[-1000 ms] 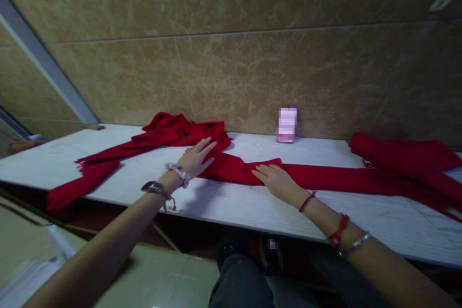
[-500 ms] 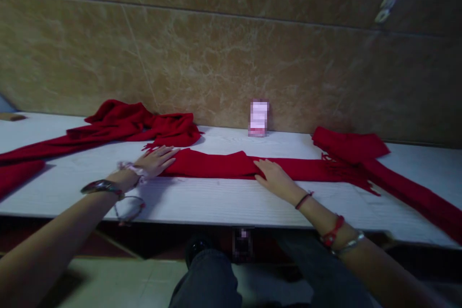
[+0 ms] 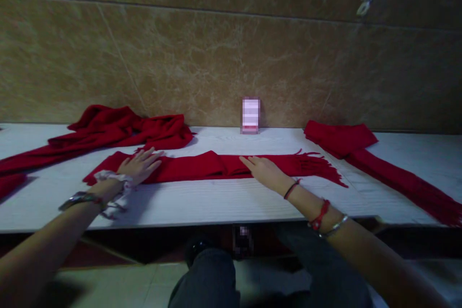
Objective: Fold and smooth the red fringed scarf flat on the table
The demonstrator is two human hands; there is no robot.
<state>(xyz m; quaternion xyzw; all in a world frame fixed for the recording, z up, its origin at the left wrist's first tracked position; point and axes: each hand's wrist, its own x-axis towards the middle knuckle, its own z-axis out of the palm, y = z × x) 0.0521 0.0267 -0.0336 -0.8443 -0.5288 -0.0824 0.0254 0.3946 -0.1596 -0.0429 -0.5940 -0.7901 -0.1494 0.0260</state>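
A red scarf (image 3: 191,167) lies in a long folded strip across the white table, its fringe spread at the right end. My left hand (image 3: 140,166) rests flat on the scarf's left part, fingers spread. Near the middle, my right hand (image 3: 265,169) lies palm down on the same scarf with fingers stretched out. Part of the cloth under both hands is hidden. A fold edge shows between the hands. Neither hand grips the cloth.
Behind my left hand a crumpled red scarf (image 3: 119,127) lies near the marbled wall (image 3: 202,67). Another folded red scarf (image 3: 378,163) stretches along the right. A blurred-out upright pinkish object (image 3: 250,115) leans at the wall. The white table's front edge (image 3: 202,219) runs before my legs.
The view has shifted a little to the right. My left hand has slid left along the scarf, and more of the scarf's left end shows. My right hand stays on the scarf.
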